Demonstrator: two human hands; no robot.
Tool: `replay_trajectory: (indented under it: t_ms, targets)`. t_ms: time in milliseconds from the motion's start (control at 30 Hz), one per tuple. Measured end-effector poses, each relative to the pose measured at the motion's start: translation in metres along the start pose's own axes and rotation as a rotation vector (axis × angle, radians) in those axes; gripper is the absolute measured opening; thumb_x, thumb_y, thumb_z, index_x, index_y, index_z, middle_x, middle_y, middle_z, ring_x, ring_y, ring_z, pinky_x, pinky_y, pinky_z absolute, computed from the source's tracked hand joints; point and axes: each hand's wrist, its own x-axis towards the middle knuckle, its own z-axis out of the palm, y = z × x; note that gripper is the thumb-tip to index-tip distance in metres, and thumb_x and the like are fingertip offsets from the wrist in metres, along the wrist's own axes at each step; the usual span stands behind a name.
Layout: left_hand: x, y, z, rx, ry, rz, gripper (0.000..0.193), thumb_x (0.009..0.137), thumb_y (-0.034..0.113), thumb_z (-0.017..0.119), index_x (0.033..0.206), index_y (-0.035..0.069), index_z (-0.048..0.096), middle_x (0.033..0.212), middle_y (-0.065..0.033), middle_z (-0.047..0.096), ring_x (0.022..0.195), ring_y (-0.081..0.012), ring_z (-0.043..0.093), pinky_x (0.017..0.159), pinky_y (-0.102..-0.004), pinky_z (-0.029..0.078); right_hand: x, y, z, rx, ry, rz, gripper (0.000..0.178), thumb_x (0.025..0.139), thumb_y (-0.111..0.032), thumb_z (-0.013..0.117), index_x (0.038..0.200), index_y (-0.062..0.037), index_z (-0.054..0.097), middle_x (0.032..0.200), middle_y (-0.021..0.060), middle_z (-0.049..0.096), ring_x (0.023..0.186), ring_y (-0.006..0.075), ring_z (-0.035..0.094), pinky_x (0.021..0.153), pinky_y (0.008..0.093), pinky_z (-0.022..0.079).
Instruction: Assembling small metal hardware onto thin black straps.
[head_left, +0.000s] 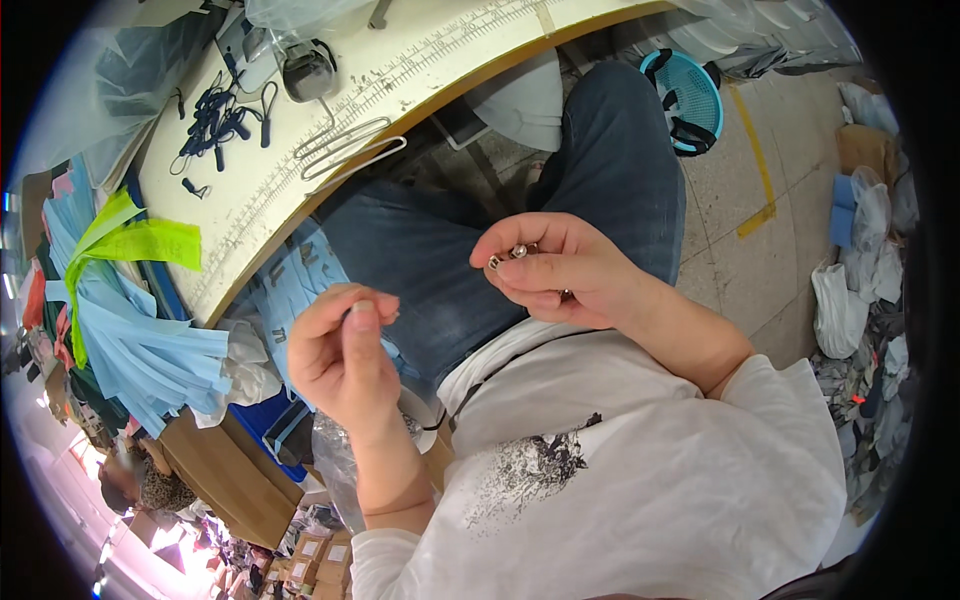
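Observation:
My right hand (590, 275) is closed over my lap, with several small, shiny silver metal pieces (519, 251) between its thumb and fingers. Another bit of metal peeks out lower down, by the curled fingers. To the left, apart from it, my left hand (345, 360) is raised in a pinch, thumb against fingers. A tiny dark spot shows at that thumb tip; what it belongs to cannot be made out. On the table beyond lies a heap of dark blue cord loops (215, 110) with thicker ends.
The white table (430, 75) has ruler markings along its curved edge. A bent metal wire (345, 150) and a dark-rimmed clear container (308, 72) rest on it. Light blue strips (150, 340) and a neon green strip (130, 240) hang at left. A turquoise basket (690, 100) stands on the floor.

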Motion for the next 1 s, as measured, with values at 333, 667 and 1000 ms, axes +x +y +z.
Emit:
replay_trajectory:
  t_ms: [333,667,1000]
  targets:
    - [-0.015,-0.008,0.018,0.088,-0.098,-0.253,0.018,0.094,0.002,0.057,0.109,-0.004,0.065,0.098,-0.0106,0.059,0.073,-0.0109,0.056,0.063,-0.0214,0.047,-0.002,-0.002,0.0,-0.027,0.013,0.01,0.028,0.1,-0.019,0.051,0.115,0.0022,0.059,0.073,0.0027,0.052,0.054,0.0036,0.041,0.04,0.0159,0.028]
    - [-0.023,-0.006,0.031,0.101,-0.029,-0.32,0.017,0.089,-0.006,0.061,0.106,-0.004,0.059,0.094,-0.0118,0.065,0.077,-0.0105,0.06,0.065,-0.0194,0.046,-0.002,-0.004,0.006,-0.08,0.096,0.007,0.025,0.098,-0.02,0.056,0.11,0.0014,0.06,0.086,0.0044,0.059,0.055,0.0021,0.042,0.041,0.0145,0.03]
    - [-0.024,-0.011,0.036,0.155,-0.147,-0.149,0.018,0.085,-0.013,0.059,0.101,-0.005,0.058,0.096,-0.0148,0.065,0.082,-0.0151,0.064,0.07,-0.022,0.049,0.0,0.007,0.006,-0.172,0.067,-0.033,0.023,0.096,-0.023,0.06,0.106,-0.0022,0.064,0.069,-0.0024,0.057,0.048,0.0013,0.036,0.041,0.0181,0.025]
